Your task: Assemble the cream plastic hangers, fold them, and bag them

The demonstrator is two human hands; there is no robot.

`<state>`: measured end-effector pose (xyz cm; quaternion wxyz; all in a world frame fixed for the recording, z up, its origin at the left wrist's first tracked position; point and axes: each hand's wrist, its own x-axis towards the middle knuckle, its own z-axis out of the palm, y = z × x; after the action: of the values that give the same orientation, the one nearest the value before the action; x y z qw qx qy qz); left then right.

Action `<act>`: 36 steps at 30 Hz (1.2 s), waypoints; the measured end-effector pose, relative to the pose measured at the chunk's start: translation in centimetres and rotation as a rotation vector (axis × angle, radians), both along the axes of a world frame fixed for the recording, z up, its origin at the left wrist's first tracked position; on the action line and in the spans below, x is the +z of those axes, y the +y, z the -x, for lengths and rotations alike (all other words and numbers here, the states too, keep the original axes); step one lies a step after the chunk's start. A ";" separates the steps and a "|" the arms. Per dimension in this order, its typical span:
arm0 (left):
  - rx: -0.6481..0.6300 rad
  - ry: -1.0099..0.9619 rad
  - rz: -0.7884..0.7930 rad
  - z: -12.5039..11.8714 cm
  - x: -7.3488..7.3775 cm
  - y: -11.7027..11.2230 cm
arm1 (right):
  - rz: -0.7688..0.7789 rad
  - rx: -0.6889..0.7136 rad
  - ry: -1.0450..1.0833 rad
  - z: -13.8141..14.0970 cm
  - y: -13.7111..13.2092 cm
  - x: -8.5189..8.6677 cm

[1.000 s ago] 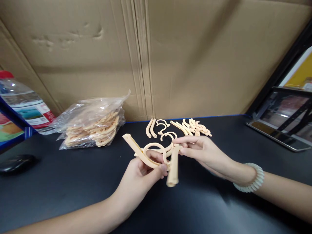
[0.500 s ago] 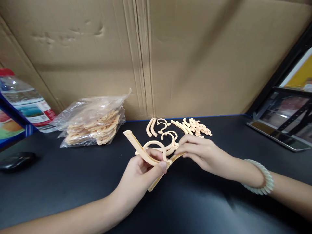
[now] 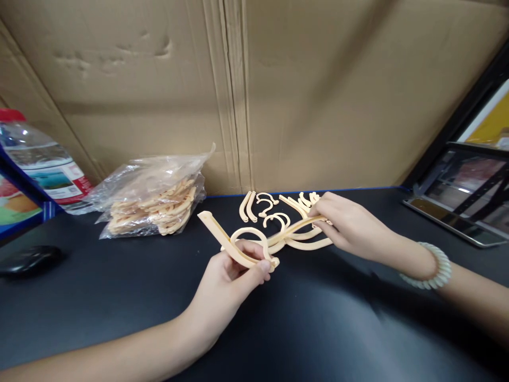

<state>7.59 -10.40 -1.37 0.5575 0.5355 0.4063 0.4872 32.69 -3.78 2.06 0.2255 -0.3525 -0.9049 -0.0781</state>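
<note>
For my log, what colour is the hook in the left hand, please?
The hook is pale peach, shown in the head view.

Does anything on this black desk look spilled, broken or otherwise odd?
Nothing stands out: I see no spill or breakage. The clear bag is crumpled, which seems ordinary, and the curved strip in the left hand looks intact where visible.

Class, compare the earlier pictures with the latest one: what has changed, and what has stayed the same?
The right hand has moved back and rightward, away from the left hand, carrying the loose strip, which has turned to slant. Nothing was visibly let go. The left hand still holds its curved strip and hook; the bag and mouse stayed put.
</note>
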 end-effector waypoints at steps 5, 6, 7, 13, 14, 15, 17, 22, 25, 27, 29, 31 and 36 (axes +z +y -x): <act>-0.007 -0.022 0.027 0.0 0.2 -0.1 | 0.430 -0.035 0.277 -0.2 0.0 0.2; -0.008 -0.024 0.032 0.0 0.2 -0.2 | 0.490 -0.011 0.320 -0.1 0.0 0.1; -0.011 -0.024 0.036 0.0 0.2 -0.2 | 0.542 0.013 0.352 0.0 0.0 0.0; -0.025 -0.013 0.014 0.1 0.3 -0.3 | 0.877 0.135 0.634 0.7 0.4 -0.9; -0.026 -0.015 0.015 0.0 0.4 -0.3 | 0.938 0.143 0.706 0.9 0.4 -0.9; -0.028 -0.020 0.020 0.0 0.4 -0.2 | 1.000 0.144 0.787 1.1 0.3 -0.9; -0.034 -0.027 0.035 -0.1 0.4 -0.1 | 1.121 0.138 0.947 1.5 0.0 -0.7; -0.042 -0.020 0.033 -0.1 0.4 -0.1 | 1.333 0.184 1.224 2.5 -0.9 -0.4; -0.054 -0.015 0.023 0.0 0.5 -0.3 | 1.381 0.120 1.309 2.9 -1.4 -0.7; -0.061 -0.018 0.030 -0.1 0.5 -0.3 | 1.391 0.128 1.283 3.1 -1.7 -1.0; -0.067 -0.014 0.029 -0.1 0.6 -0.2 | 1.414 0.181 1.232 3.2 -1.9 -1.3; -0.063 0.000 0.012 -0.2 0.7 -0.1 | 1.442 0.225 1.201 3.3 -2.1 -1.6; -0.045 0.046 -0.054 -0.3 0.8 -0.1 | 1.487 0.247 1.199 3.6 -3.1 -1.8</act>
<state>7.86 -10.47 -0.55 0.5441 0.5703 0.3936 0.4731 29.10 -6.86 0.27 0.3759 -0.2891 -0.4879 0.7329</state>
